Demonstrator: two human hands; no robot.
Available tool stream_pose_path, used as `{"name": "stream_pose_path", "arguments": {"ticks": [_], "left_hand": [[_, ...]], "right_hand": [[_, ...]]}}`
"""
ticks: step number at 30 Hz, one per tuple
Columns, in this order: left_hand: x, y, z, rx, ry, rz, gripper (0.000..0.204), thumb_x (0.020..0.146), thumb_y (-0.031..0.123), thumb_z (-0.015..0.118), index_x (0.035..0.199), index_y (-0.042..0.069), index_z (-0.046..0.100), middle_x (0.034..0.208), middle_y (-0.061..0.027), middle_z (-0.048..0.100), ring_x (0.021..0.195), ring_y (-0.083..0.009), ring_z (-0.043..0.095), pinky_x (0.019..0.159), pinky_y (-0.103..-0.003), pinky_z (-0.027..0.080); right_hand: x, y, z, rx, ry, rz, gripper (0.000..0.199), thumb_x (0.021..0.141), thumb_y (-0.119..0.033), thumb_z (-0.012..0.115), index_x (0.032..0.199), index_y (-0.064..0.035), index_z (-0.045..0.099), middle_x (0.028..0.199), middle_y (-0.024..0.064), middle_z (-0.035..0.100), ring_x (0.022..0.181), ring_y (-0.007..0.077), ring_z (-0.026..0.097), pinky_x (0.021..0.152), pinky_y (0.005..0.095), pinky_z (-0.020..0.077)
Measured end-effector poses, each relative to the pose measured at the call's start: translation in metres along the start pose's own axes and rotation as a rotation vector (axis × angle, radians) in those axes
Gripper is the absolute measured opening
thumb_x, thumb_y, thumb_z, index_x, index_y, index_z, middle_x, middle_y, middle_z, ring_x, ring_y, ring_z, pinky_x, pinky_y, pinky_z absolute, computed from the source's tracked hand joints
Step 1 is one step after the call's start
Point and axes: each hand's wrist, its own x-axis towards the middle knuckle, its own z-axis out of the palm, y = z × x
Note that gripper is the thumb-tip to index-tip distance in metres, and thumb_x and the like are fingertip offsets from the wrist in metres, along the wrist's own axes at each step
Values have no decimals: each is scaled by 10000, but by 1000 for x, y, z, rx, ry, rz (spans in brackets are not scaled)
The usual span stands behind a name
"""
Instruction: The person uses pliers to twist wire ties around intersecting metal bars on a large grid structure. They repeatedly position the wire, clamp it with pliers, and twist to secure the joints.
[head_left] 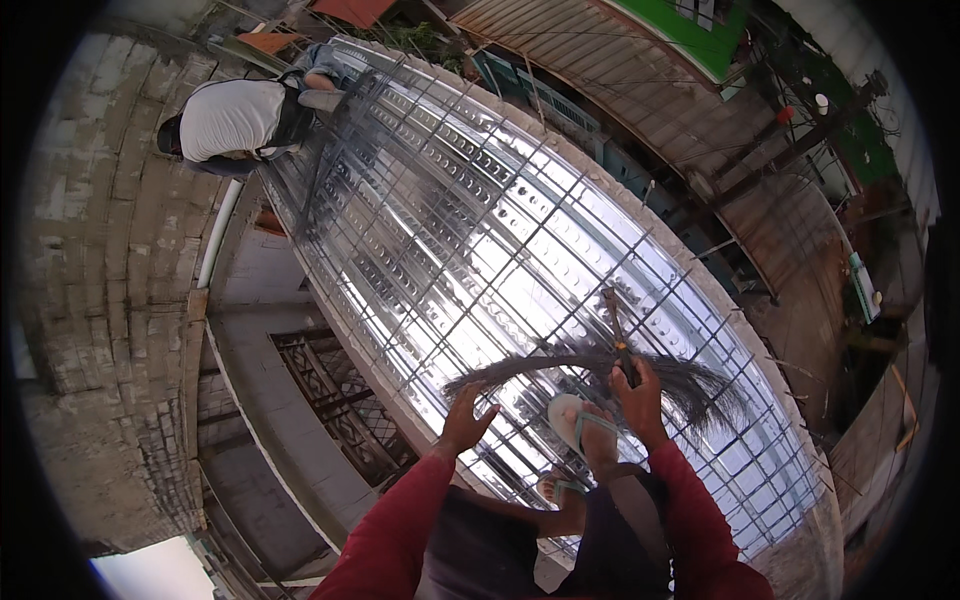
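My right hand [640,402] is wrapped round the dark handles of a pair of pincers [618,328] with yellow marks; the tool's head points away from me. A bundle of thin dark tie wire [545,362] lies across the rebar mesh [520,240] and passes by my right hand, its ends fanning out to the right. By the bundle's left end is my left hand [465,422], thumb apart from the fingers and nothing plainly gripped. Whether its fingertips touch the wire is hard to see. Under the mesh is shiny ribbed metal decking [490,255] with rows of holes.
My sandalled foot [590,430] stands on the mesh between my hands. At the far left a person in a white shirt [235,118] bends over the mesh. A concrete edge [745,335] borders the deck, with drops beyond. A block wall [110,250] rises left.
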Motion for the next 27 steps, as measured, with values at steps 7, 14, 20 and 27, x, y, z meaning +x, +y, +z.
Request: {"name": "stream_pose_path", "arguments": {"ticks": [7,14,20,27], "left_hand": [[-190,23,-103,116,-254,-460,555,951,454,639,1346,67,591,1287,-203,644,1217,-365,604,1029,-433,477],[-248,86,-179,-38,-245,-535,501,961,417,620,1326,74,613,1238,-186,683,1159,-315,660,981,-408,514],[-223,165,-234,-189,-72,-464,470,984,403,599,1305,60,625,1223,-185,691,1141,-320,666,966,-410,516],[-219,212,-272,-195,-28,-455,423,986,344,603,1277,39,634,1230,-185,685,1125,-303,671,965,-389,510]], "right_hand": [[-116,-85,-56,-138,33,97,116,968,-130,610,971,-17,584,775,38,598,692,117,584,652,303,502],[-196,-97,-124,-298,136,178,107,947,-95,619,946,4,577,773,93,629,656,165,633,598,331,552],[-249,-88,-161,-202,220,455,106,932,-80,600,997,-3,565,769,117,634,595,187,665,475,350,537],[-253,-128,-181,-301,162,461,119,906,-105,596,983,-15,585,714,83,622,581,182,644,507,350,521]]}}
